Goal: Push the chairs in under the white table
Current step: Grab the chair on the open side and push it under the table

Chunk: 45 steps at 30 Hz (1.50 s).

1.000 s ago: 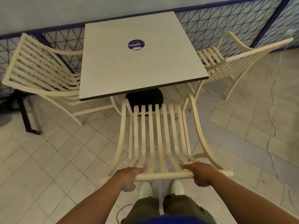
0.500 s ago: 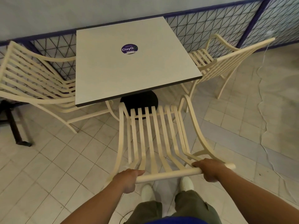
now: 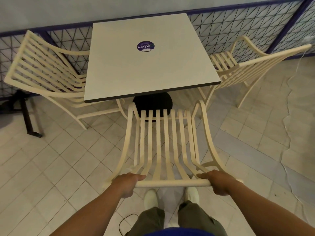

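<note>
A square white table [image 3: 150, 70] with a purple round sticker stands against the mesh railing on a black round base [image 3: 153, 103]. A cream slatted chair [image 3: 163, 143] faces it directly in front of me, its seat front just short of the table edge. My left hand [image 3: 127, 183] and my right hand [image 3: 219, 182] both grip the top rail of this near chair's back. A second cream chair [image 3: 42, 72] sits at the table's left side, its seat partly under the top. A third chair [image 3: 247, 68] sits at the right side, angled.
A blue-framed wire mesh railing [image 3: 238, 26] runs behind the table. A black metal stand leg [image 3: 29, 116] rests on the tiled floor at left. A thin white cable [image 3: 288, 133] trails over the floor at right. My white shoes show below the chair.
The near chair swung its back to the right half a second ago and now sits squared to the table again. Both hands kept their grip on the top rail.
</note>
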Motion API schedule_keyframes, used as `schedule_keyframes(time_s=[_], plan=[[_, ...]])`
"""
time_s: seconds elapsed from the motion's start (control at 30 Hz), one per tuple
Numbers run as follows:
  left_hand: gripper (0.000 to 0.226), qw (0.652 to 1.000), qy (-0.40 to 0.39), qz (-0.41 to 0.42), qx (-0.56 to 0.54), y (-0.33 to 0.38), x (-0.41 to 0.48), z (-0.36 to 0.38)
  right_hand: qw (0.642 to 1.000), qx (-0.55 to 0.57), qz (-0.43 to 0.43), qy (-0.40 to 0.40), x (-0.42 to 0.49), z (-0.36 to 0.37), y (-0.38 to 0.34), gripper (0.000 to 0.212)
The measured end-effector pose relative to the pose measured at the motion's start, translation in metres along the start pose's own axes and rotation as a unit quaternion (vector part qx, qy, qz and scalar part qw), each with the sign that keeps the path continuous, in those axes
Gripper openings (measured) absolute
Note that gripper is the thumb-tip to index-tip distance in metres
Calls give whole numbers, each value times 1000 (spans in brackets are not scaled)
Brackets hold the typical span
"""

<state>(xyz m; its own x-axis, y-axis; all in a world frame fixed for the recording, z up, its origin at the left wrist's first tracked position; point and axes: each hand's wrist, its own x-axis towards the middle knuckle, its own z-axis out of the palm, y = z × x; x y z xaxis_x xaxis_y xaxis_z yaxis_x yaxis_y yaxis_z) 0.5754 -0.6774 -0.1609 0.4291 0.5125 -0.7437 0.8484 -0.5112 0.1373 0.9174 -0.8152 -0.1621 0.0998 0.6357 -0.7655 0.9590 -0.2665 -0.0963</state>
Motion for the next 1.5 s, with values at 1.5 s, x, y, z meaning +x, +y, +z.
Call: schedule_keyframes(time_s=[1.5], plan=[[78, 997, 61, -42, -3, 19, 28, -16, 996, -43, -71, 44, 43, -52, 32, 64]])
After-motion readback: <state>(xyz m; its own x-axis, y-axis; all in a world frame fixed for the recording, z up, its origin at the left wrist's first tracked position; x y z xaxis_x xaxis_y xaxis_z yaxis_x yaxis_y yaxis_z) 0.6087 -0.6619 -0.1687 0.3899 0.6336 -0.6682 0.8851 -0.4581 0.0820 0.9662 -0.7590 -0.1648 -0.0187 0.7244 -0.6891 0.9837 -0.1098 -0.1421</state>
